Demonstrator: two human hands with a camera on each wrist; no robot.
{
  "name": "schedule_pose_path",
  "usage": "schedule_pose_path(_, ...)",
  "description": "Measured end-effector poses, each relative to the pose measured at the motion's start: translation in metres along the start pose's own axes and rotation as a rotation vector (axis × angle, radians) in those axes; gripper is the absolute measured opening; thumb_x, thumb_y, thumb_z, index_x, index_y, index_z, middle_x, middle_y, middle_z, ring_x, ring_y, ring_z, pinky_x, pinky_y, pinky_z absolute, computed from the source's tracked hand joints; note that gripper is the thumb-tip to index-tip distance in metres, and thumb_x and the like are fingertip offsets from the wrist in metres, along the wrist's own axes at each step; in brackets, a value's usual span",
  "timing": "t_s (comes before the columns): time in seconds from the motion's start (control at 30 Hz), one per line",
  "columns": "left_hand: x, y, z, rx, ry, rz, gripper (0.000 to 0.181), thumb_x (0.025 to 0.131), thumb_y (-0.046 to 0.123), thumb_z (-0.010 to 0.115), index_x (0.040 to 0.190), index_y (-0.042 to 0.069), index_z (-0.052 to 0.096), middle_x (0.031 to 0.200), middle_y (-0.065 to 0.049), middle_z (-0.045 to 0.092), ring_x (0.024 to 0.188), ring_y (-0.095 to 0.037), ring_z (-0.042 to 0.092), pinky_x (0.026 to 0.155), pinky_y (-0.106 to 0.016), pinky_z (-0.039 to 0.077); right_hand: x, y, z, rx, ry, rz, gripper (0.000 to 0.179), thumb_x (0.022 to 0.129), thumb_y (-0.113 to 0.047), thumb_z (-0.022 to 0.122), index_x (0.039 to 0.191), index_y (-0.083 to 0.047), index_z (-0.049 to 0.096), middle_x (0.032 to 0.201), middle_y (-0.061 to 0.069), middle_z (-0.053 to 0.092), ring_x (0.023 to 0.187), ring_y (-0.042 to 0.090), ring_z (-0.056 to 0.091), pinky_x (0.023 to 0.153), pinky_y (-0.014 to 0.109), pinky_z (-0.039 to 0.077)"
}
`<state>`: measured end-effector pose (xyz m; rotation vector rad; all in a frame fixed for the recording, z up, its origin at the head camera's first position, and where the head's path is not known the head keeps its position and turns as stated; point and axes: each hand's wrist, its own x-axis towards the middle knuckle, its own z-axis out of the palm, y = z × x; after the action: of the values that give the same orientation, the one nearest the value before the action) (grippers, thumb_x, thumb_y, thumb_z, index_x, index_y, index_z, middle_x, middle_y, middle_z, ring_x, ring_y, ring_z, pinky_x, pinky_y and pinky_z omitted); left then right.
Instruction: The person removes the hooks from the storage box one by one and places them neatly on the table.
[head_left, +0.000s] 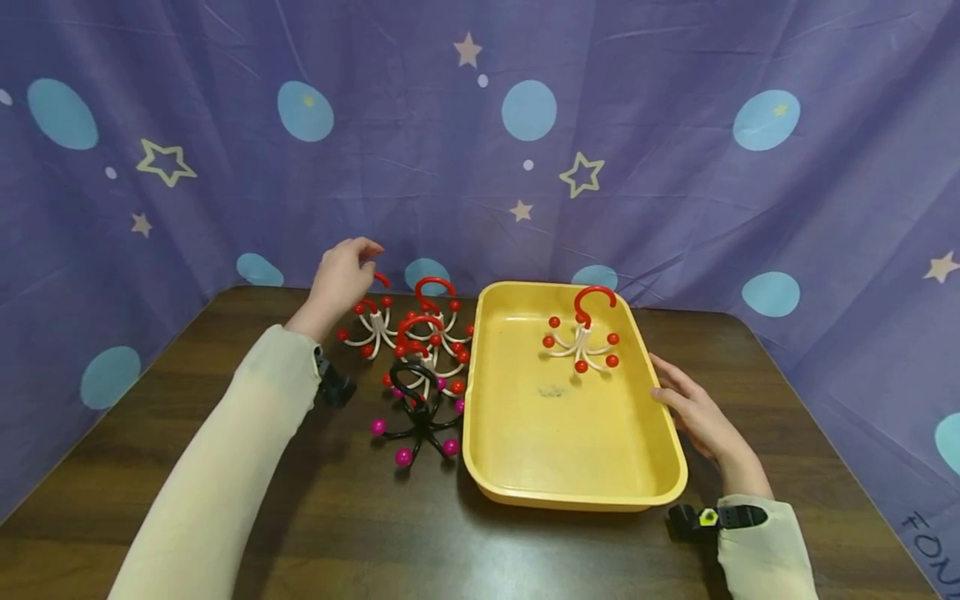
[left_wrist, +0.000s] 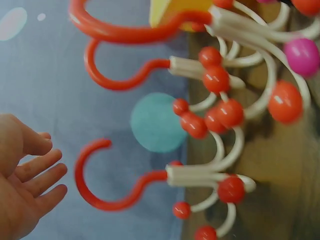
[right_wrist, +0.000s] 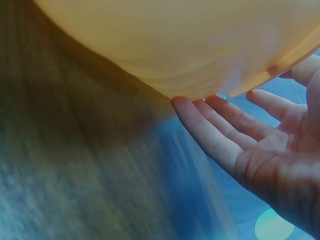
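Note:
My left hand (head_left: 343,273) hovers at the back left with loosely bent fingers, just over a white hanger with a red hook and red ball tips (head_left: 377,327). In the left wrist view a gap separates the fingers (left_wrist: 42,177) from that red hook (left_wrist: 102,204). Two more red-and-white hangers crowd beside it, and a black hanger with magenta balls (head_left: 422,421) stands in front. Another red-and-white hanger (head_left: 582,342) stands inside the yellow tray (head_left: 555,442). On the tray's right side, my right hand (head_left: 701,417) holds the rim, thumb on top, fingers against the outer wall.
A brown wooden table (head_left: 337,533) carries everything. Behind it hangs a purple curtain (head_left: 420,167) with stars and blue dots, close to the back edge. The tray's left wall stands right beside the hanger cluster.

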<state>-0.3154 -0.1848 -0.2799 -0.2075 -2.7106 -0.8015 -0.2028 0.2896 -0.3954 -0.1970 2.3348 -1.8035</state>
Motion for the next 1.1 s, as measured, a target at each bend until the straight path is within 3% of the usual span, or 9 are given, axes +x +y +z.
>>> schedule_pose_path(0.2, 0.007, 0.027, -0.002, -0.044, -0.081, -0.017, 0.03, 0.091, 0.011, 0.048, 0.12, 0.007, 0.056, 0.121, -0.014, 0.054, 0.109, -0.03, 0.05, 0.089, -0.044, 0.041, 0.001, 0.002, 0.0, 0.0, -0.001, -0.007, 0.062, 0.096, -0.023, 0.045, 0.147, -0.011, 0.012, 0.135, 0.032, 0.031, 0.091, 0.007, 0.059, 0.074, 0.038, 0.053)
schedule_pose_path(0.63, 0.017, 0.082, 0.0, -0.085, -0.202, 0.016, 0.032, 0.092, 0.017, 0.051, 0.122, 0.009, 0.055, 0.124, -0.009, 0.055, 0.111, -0.024, 0.051, 0.091, -0.04, 0.043, 0.001, 0.001, 0.001, 0.012, -0.005, -0.008, 0.062, 0.096, -0.022, 0.045, 0.147, -0.011, 0.011, 0.136, 0.032, 0.031, 0.091, 0.006, 0.059, 0.073, 0.036, 0.053)
schedule_pose_path(1.1, 0.018, 0.119, 0.039, -0.08, -0.262, 0.111, 0.032, 0.091, 0.018, 0.053, 0.121, 0.008, 0.056, 0.12, -0.009, 0.057, 0.109, -0.023, 0.052, 0.091, -0.036, 0.044, 0.002, 0.003, 0.0, 0.02, -0.007, -0.02, 0.062, 0.096, -0.023, 0.045, 0.147, -0.011, 0.011, 0.134, 0.033, 0.031, 0.09, 0.007, 0.059, 0.073, 0.036, 0.053)
